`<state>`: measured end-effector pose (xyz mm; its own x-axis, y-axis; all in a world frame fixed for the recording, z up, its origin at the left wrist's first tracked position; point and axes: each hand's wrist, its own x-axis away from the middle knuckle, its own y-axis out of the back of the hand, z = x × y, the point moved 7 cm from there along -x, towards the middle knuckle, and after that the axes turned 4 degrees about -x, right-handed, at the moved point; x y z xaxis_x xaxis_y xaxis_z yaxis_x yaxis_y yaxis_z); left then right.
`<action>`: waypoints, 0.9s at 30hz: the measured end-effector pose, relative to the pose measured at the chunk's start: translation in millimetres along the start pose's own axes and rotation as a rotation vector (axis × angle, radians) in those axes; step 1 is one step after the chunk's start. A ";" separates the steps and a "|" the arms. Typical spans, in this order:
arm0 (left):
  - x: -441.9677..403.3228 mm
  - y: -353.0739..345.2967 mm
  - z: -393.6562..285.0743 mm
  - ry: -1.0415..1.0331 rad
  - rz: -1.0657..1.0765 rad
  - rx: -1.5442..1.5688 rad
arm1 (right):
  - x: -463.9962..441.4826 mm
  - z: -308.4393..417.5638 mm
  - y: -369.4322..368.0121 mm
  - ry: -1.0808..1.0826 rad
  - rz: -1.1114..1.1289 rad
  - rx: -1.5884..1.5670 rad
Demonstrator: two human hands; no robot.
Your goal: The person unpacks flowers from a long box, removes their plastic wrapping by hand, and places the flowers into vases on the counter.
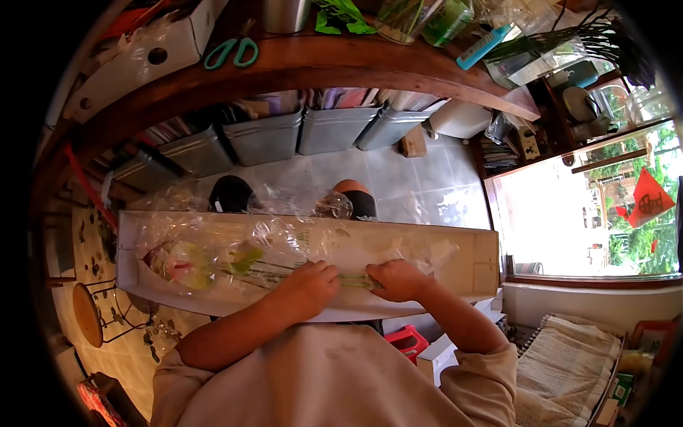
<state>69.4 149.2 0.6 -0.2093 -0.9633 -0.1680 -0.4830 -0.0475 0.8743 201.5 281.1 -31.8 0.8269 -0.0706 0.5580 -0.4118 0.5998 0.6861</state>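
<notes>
A long, shallow cardboard box [462, 267] lies crosswise in front of my body. Inside it, thin green stems [352, 281] run beneath both hands toward flower heads [186, 265] wrapped in clear plastic [274, 235] at the left end. A yellow-green leaf or petal [245, 260] shows through the plastic near the middle. My left hand [313, 288] has its fingers curled over the stems. A short way to the right, my right hand [398, 280] is closed around the stem ends, thumb and fingers together. The undersides of both hands are hidden.
Beyond the box, a curved wooden counter [313, 62] holds teal-handled scissors [231, 53], a metal container [286, 14] and bundled stems. Grey bins [263, 139] stand below it. A round stool [87, 315] is at the left, and a woven cloth [565, 370] lies at the lower right.
</notes>
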 end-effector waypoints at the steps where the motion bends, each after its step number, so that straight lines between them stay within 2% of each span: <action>1: 2.3 2.6 1.5 0.013 0.009 0.014 | 1.4 2.7 1.0 -0.003 -0.015 0.004; 4: 5.4 -2.9 1.4 -0.014 0.114 -0.055 | -3.2 13.7 -2.0 -0.005 -0.040 -0.008; 9: -3.1 -14.2 -4.6 -0.015 0.023 -0.022 | -2.6 20.5 0.0 0.000 -0.119 -0.029; 15: -3.8 -0.5 -6.2 -0.033 0.002 0.037 | 8.6 6.6 0.4 -0.026 -0.017 0.006; 18: -3.6 2.8 -5.1 -0.014 -0.024 0.040 | 14.8 -8.4 0.4 -0.028 -0.062 -0.034; 21: 2.2 3.2 -0.9 0.039 -0.024 0.001 | 36.7 -24.0 16.8 -0.144 -0.316 -0.211; 24: 5.1 9.3 -0.9 0.024 -0.070 -0.045 | 51.0 -66.1 5.0 -0.271 -0.337 -0.652; 25: 4.8 11.4 -2.3 0.010 -0.098 -0.056 | 51.9 -70.7 3.6 -0.255 -0.407 -0.727; 27: 4.5 3.0 -3.9 0.013 -0.011 -0.052 | 54.8 -72.0 1.1 -0.220 -0.548 -0.878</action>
<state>70.3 143.6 4.2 -0.1934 -0.9659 -0.1721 -0.4402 -0.0714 0.8951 274.0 335.3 -34.2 0.6919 -0.5966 0.4067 0.4908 0.8017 0.3410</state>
